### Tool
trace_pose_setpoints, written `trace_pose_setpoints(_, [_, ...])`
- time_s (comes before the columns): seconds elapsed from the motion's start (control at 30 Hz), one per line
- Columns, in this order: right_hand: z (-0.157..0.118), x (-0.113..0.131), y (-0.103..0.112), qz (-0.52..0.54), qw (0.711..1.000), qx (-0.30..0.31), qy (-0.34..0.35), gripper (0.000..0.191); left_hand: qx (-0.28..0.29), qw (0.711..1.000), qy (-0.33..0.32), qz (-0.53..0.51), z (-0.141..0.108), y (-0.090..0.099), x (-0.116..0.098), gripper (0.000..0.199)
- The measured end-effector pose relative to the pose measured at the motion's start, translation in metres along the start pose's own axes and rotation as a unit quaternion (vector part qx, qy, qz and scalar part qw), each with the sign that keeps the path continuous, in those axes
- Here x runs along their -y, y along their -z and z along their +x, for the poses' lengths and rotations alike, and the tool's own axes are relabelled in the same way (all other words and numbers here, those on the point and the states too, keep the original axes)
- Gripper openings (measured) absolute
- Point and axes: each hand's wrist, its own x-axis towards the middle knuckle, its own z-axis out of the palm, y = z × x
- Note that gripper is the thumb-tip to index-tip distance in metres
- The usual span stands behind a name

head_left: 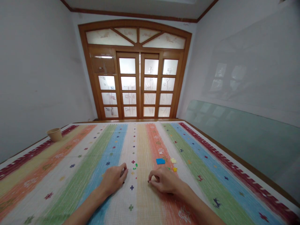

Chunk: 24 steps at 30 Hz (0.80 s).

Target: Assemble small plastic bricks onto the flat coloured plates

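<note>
Curled fingers are pressed low on a striped woven cloth (145, 200); whether anything is grasped by the left hand (114, 179) or the right hand (162, 180) cannot be told. A blue square piece (160, 161) and yellow scraps (173, 160) lie just beyond the right hand, green bits (135, 166) between both hands, a paper cup (54, 134) at upper left
</note>
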Motion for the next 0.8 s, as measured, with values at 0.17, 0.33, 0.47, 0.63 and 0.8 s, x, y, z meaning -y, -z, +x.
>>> trace_pose_setpoints(0.17, [-0.0014, 0.0029, 0.0019, -0.02, 0.999, 0.034, -0.005, 0.014, 0.002, 1.0, -0.003, 0.0, 0.0001, 0.0008, -0.0003, 0.031])
trace_pose_setpoints(0.33, [-0.002, 0.0015, 0.0018, -0.018, 0.998, 0.054, -0.012, 0.015, 0.004, 1.0, -0.001, 0.001, 0.0004, 0.0013, -0.0006, 0.031])
trace_pose_setpoints(0.47, [-0.0022, 0.0008, 0.0015, -0.018, 0.998, 0.057, -0.013, 0.016, 0.007, 1.0, 0.004, -0.005, 0.0004, 0.0025, -0.0017, 0.032])
trace_pose_setpoints(0.63, [-0.0023, 0.0004, 0.0013, -0.009, 0.999, 0.038, -0.011, 0.016, 0.003, 1.0, 0.003, -0.006, -0.0002, 0.0031, -0.0021, 0.032])
trace_pose_setpoints(0.8, [-0.0028, 0.0, -0.001, 0.021, 0.999, 0.043, 0.009, 0.024, 0.0, 1.0, 0.003, -0.012, -0.0008, 0.003, -0.0017, 0.031])
